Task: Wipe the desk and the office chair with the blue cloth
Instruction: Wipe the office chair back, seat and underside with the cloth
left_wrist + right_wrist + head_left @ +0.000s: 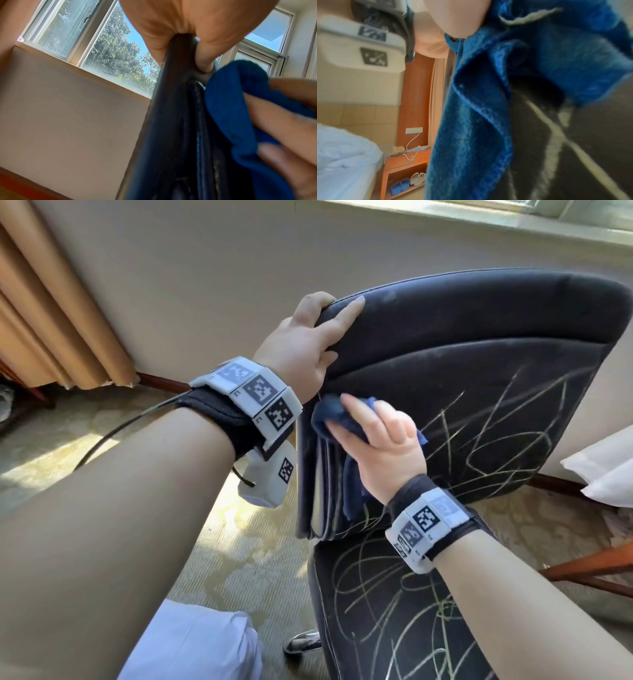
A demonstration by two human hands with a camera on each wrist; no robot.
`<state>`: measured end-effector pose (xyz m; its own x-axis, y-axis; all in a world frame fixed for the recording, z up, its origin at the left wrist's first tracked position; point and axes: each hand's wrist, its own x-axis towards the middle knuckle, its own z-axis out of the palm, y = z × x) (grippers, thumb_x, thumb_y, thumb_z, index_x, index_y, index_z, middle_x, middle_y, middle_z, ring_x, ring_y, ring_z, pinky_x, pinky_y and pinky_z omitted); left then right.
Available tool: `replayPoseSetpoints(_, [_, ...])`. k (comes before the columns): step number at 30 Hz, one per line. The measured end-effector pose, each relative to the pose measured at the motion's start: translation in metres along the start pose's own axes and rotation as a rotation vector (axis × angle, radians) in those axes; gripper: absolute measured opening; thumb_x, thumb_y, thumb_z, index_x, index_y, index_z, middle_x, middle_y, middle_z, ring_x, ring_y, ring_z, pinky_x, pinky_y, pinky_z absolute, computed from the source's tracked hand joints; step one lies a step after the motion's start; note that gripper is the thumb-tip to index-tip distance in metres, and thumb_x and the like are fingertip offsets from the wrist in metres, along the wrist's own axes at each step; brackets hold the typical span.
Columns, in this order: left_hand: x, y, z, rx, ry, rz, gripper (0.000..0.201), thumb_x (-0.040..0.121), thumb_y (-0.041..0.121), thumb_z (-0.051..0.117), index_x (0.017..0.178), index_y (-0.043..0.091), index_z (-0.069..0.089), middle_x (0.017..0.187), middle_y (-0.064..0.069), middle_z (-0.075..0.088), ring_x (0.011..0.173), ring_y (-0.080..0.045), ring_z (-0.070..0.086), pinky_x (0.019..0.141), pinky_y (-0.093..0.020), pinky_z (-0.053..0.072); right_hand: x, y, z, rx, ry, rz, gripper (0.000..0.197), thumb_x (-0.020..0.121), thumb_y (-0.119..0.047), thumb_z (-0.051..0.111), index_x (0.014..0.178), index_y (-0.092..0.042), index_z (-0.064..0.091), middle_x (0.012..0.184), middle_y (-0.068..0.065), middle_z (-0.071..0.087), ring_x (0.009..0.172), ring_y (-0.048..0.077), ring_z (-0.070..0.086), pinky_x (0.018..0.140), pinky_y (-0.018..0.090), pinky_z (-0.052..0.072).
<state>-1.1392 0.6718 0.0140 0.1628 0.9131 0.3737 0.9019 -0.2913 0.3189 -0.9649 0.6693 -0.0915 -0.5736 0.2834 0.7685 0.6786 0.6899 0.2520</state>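
Your cloth [337, 414] is soft, light and floppy, so keep it bunched under your fingers. Your right hand [380, 443] pinches it against the chair [479, 371] back's left edge, middle of the frame; its loose end hangs down. Your left hand [308, 344] curls around the top corner. The chair back runs tall, leaning toward the upper right.

Bright daylight pours in through the window [96, 44], leaving sunny patches on the carpet [239, 559]. The head view bends at its edges. The right wrist view is blurry, and the blue cloth [479, 121] is smeared close-up.
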Motion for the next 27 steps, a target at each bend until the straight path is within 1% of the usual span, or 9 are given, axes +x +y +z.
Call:
replayPoseSetpoints(2, [0.002, -0.001, 0.001, 0.002, 0.004, 0.004, 0.063, 0.093, 0.011, 0.047, 0.147, 0.030, 0.021, 0.146, -0.004, 0.024, 0.120, -0.029, 0.038, 0.097, -0.029, 0.033, 0.012, 0.001, 0.000, -0.008, 0.023, 0.111, 0.050, 0.076, -0.005, 0.044, 0.120, -0.027, 0.054, 0.132, -0.002, 0.034, 0.111, 0.024, 0.036, 0.090, 0.036, 0.034])
replayPoseSetpoints(4, [0.001, -0.003, 0.001, -0.007, 0.002, 0.008, 0.063, 0.093, 0.010, 0.047, 0.147, 0.030, 0.022, 0.146, -0.005, 0.025, 0.119, -0.031, 0.039, 0.098, -0.032, 0.034, 0.013, -0.004, 0.004, 0.012, 0.010, 0.116, 0.048, 0.077, -0.004, 0.041, 0.116, -0.021, 0.064, 0.130, 0.001, 0.035, 0.110, 0.027, 0.036, 0.088, 0.038, 0.035])
replayPoseSetpoints(8, [0.003, -0.004, 0.001, -0.017, -0.011, 0.000, 0.064, 0.093, 0.010, 0.047, 0.147, 0.031, 0.022, 0.146, -0.004, 0.024, 0.119, -0.030, 0.038, 0.098, -0.031, 0.033, -0.016, -0.013, 0.011, 0.014, -0.126, -0.104, 0.052, 0.089, -0.006, 0.019, 0.119, -0.020, 0.059, 0.127, -0.001, 0.037, 0.106, 0.025, 0.038, 0.082, 0.036, 0.036])
replayPoseSetpoints(11, [0.006, -0.003, 0.002, -0.008, -0.015, 0.005, 0.063, 0.093, 0.010, 0.047, 0.147, 0.031, 0.021, 0.147, -0.003, 0.023, 0.119, -0.030, 0.038, 0.098, -0.030, 0.032, -0.011, -0.004, 0.006, 0.006, -0.130, -0.158, 0.048, 0.078, -0.007, 0.032, 0.121, -0.021, 0.048, 0.125, 0.000, 0.037, 0.104, 0.024, 0.039, 0.080, 0.035, 0.035])
replayPoseSetpoints(16, [0.008, -0.005, 0.004, -0.022, -0.005, 0.011, 0.064, 0.093, 0.009, 0.047, 0.147, 0.031, 0.022, 0.146, -0.004, 0.025, 0.120, -0.030, 0.038, 0.099, -0.033, 0.034, 0.021, 0.013, 0.001, -0.002, -0.011, 0.060, 0.049, 0.075, -0.006, 0.041, 0.117, -0.021, 0.060, 0.127, 0.002, 0.036, 0.108, 0.027, 0.037, 0.085, 0.037, 0.033])
replayPoseSetpoints(19, [0.008, -0.007, 0.005, -0.026, -0.014, 0.007, 0.065, 0.092, 0.009, 0.047, 0.147, 0.031, 0.022, 0.146, -0.003, 0.024, 0.119, -0.030, 0.038, 0.099, -0.031, 0.033, -0.005, 0.002, 0.008, 0.033, -0.135, -0.112, 0.049, 0.074, -0.010, 0.039, 0.116, -0.017, 0.063, 0.125, 0.005, 0.037, 0.104, 0.028, 0.038, 0.079, 0.038, 0.033])
replayPoseSetpoints(22, [0.010, -0.006, 0.004, -0.017, -0.031, 0.004, 0.064, 0.094, 0.010, 0.046, 0.147, 0.032, 0.020, 0.147, -0.002, 0.022, 0.120, -0.029, 0.037, 0.099, -0.030, 0.032, -0.034, -0.002, 0.008, 0.039, -0.272, -0.257, 0.050, 0.074, -0.009, 0.034, 0.121, -0.017, 0.050, 0.125, 0.003, 0.038, 0.102, 0.024, 0.039, 0.076, 0.034, 0.034])
replayPoseSetpoints(25, [0.013, -0.003, 0.004, -0.022, -0.028, 0.010, 0.063, 0.094, 0.010, 0.046, 0.147, 0.031, 0.021, 0.147, -0.003, 0.022, 0.120, -0.030, 0.038, 0.100, -0.029, 0.032, -0.020, 0.009, 0.000, 0.047, -0.246, -0.287, 0.049, 0.073, -0.008, 0.037, 0.119, -0.018, 0.052, 0.123, 0.002, 0.038, 0.100, 0.024, 0.039, 0.074, 0.035, 0.034])
replayPoseSetpoints(27, [0.014, -0.002, 0.005, -0.033, -0.019, 0.018, 0.063, 0.093, 0.009, 0.047, 0.147, 0.029, 0.022, 0.146, -0.004, 0.024, 0.120, -0.030, 0.038, 0.099, -0.028, 0.031, 0.003, 0.021, -0.003, 0.020, -0.153, -0.180, 0.048, 0.073, -0.010, 0.044, 0.120, -0.021, 0.048, 0.125, 0.002, 0.038, 0.102, 0.026, 0.039, 0.077, 0.038, 0.033])
